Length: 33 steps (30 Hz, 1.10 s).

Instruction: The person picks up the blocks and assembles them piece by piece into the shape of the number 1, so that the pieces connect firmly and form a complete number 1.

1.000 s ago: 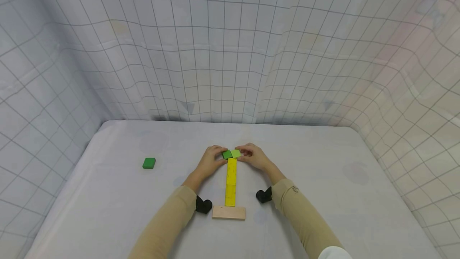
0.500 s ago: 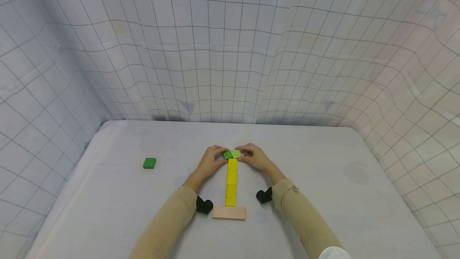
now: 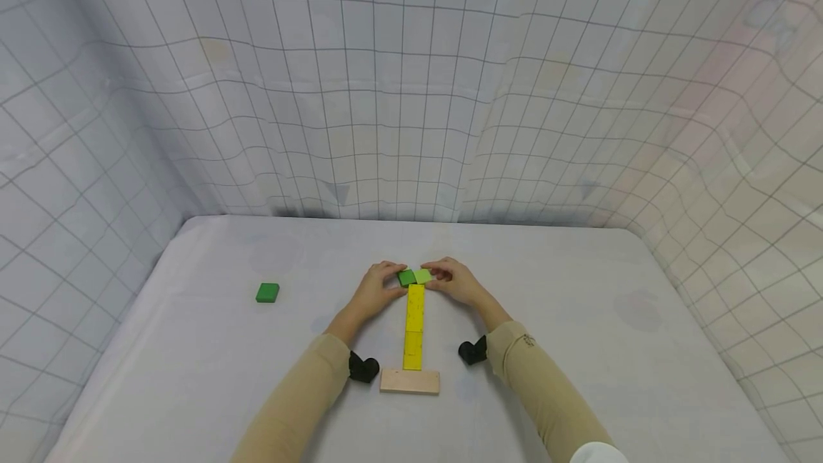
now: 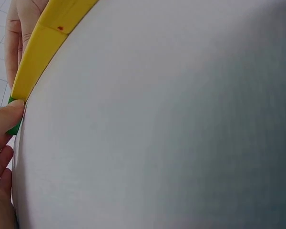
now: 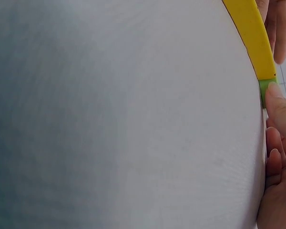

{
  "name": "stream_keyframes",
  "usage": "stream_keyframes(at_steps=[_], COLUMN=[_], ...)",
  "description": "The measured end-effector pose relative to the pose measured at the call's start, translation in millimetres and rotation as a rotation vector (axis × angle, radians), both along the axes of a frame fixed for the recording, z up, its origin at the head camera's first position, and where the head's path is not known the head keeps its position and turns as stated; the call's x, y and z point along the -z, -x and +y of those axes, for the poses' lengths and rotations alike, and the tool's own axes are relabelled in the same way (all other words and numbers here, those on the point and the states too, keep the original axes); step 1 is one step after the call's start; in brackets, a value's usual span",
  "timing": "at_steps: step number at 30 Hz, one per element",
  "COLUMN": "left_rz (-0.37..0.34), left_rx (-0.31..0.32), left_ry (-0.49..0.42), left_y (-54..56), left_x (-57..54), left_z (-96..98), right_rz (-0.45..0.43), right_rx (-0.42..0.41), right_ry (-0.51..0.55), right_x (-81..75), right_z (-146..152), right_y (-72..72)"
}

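Two green square blocks lie side by side at the far end of a yellow strip. My left hand [image 3: 373,290] pinches the dark green block [image 3: 407,277] between thumb and index finger. On the other side, my right hand [image 3: 458,281] pinches the light green block [image 3: 422,276] the same way. Two yellow blocks [image 3: 414,316] laid end to end run from these squares toward me. In the left wrist view my thumb [image 4: 12,112] presses the near side of the dark green block. The right wrist view shows the other thumb [image 5: 279,102] on the light green block.
Across the near end of the yellow strip lies a plain wooden block [image 3: 409,381]. Another dark green square block [image 3: 267,292] sits off to the left. White cloth covers the table [image 3: 566,291], and a grid-patterned curtain [image 3: 411,91] hangs behind and at both sides.
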<state>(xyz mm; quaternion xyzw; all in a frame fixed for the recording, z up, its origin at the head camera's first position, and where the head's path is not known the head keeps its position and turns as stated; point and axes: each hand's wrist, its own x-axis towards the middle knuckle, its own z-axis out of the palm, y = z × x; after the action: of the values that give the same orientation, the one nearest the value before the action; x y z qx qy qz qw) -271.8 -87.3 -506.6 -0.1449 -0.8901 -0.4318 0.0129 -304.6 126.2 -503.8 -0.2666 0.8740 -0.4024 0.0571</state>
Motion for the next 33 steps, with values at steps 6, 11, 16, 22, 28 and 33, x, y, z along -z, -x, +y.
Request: stream_keyframes(at_steps=[6,11,16,22,28,33], left_rz=[0.008,0.004,0.014,0.060,0.060,0.091], left_rx=[-0.013,-0.053,-0.102,-0.144,-0.198,-0.241], left_ry=[-0.102,-0.150,-0.179,-0.194,-0.214,-0.222], left_y=[-3.1,-5.9,-13.2,-22.7,-34.5,-44.1], left_x=[-2.8,-7.5,-15.8,-18.4,-20.9,-22.1], left_z=[-10.9,-24.4,-41.0,-67.0,-93.2,-113.9], right_rz=[0.006,-0.020,-0.016,-0.009,-0.002,-0.018], right_rx=[0.002,0.020,0.008,0.009,0.008,0.022], right_ry=[0.002,-0.001,0.017,0.021,0.024,0.012], right_x=[1.8,0.6,-1.6,-1.6,1.0,0.8], right_z=[0.2,-1.0,-1.2,-0.8,-1.1,-1.7], right_y=[0.7,0.4,-1.2,-2.0,-0.6,-0.7])
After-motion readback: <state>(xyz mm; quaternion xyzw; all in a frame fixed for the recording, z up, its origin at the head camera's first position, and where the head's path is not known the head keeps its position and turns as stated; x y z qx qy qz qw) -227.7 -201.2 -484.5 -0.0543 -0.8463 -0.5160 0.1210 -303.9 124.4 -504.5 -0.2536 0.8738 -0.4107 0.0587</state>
